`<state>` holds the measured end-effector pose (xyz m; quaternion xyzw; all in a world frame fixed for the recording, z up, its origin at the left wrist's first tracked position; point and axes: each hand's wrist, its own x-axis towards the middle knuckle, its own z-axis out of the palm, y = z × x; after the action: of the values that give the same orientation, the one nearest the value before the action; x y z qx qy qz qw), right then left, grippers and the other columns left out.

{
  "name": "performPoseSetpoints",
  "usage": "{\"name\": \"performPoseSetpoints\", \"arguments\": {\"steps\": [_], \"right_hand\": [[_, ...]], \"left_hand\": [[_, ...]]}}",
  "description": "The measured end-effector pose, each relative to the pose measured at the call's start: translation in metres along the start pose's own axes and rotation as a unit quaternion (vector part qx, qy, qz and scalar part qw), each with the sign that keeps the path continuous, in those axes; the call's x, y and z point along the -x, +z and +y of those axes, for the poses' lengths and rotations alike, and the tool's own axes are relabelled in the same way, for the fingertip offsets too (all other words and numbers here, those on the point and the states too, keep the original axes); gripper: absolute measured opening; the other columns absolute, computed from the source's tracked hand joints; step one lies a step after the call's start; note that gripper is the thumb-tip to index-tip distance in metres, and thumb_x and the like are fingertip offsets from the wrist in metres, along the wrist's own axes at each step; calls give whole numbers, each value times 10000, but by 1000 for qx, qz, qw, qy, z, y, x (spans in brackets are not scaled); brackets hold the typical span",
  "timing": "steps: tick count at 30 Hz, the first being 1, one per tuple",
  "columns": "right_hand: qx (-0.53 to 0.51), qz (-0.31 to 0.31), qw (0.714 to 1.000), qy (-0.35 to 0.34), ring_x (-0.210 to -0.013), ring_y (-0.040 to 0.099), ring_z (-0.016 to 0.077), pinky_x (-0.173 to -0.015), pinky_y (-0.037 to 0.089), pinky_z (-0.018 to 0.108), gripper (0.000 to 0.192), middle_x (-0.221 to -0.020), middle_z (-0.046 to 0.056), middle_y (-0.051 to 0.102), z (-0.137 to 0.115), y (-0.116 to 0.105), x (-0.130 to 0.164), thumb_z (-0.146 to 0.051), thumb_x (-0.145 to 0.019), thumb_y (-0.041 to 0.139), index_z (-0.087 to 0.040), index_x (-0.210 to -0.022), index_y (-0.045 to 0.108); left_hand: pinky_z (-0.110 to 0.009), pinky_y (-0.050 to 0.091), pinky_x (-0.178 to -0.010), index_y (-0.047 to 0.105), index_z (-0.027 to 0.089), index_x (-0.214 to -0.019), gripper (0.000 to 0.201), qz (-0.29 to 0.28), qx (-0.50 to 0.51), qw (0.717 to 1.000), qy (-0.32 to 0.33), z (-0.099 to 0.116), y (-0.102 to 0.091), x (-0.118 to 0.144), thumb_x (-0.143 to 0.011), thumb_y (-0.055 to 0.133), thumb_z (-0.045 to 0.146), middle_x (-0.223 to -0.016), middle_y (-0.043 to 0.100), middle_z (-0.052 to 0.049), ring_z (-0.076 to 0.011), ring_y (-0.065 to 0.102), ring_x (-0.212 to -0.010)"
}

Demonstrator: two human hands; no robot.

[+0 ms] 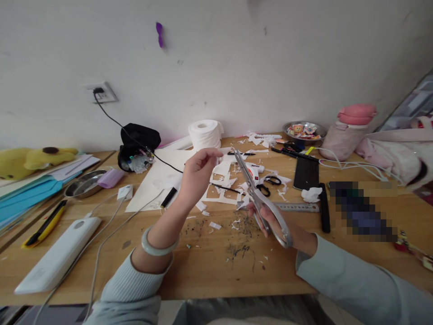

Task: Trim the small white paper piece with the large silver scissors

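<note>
The right hand was wrapped around the handles of a big pair of silver scissors, fingers through the loops, blades close together and pointing up and away over the wooden table. The left hand was raised just beside the blade tips, its fingers pinched together; whether they held anything I could not tell. A pale bangle sat on that wrist. Paper scraps lay under and behind both hands, near a toilet roll, a small black pair of scissors and a steel ruler.
</note>
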<state>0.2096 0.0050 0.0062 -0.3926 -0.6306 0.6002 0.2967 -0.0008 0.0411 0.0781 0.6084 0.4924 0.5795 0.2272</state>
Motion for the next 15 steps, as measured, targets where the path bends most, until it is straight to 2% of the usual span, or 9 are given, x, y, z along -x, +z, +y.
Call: {"name": "performPoseSetpoints", "arguments": {"steps": [3,7,11,15], "right_hand": [[68,29,997,26,-506,462,96,-447,404,250,465,-721,6,547,-3,-3,-5,-633,-699,517,-207,-882,546],[175,48,983,-8,-766,557,169,-666,436,289,344,-846,36,617,-3,-4,-7,-486,-734,549,-178,-885,562],[290,36,956,16,-712,547,166,-635,388,281,296,-798,30,627,1,-1,-6,-433,-706,590,-169,-841,568],[287,26,957,20,-722,549,168,-635,374,273,319,-817,35,633,4,1,-6,-453,-708,584,-169,-851,570]], "left_hand": [[-242,454,-696,674,184,-891,171,10,-1,1000,2,2,-1,1,-787,539,195,-810,657,-17,-112,556,-721],[-249,471,-745,690,195,-920,196,16,8,1000,4,6,0,3,-785,548,189,-893,686,-19,-116,583,-771],[-254,478,-772,702,201,-902,178,23,15,1000,8,10,-1,4,-782,571,205,-928,699,-19,-127,601,-821],[-269,481,-786,706,201,-891,166,35,14,999,7,9,-2,3,-779,587,234,-953,703,-26,-137,613,-835]]}}
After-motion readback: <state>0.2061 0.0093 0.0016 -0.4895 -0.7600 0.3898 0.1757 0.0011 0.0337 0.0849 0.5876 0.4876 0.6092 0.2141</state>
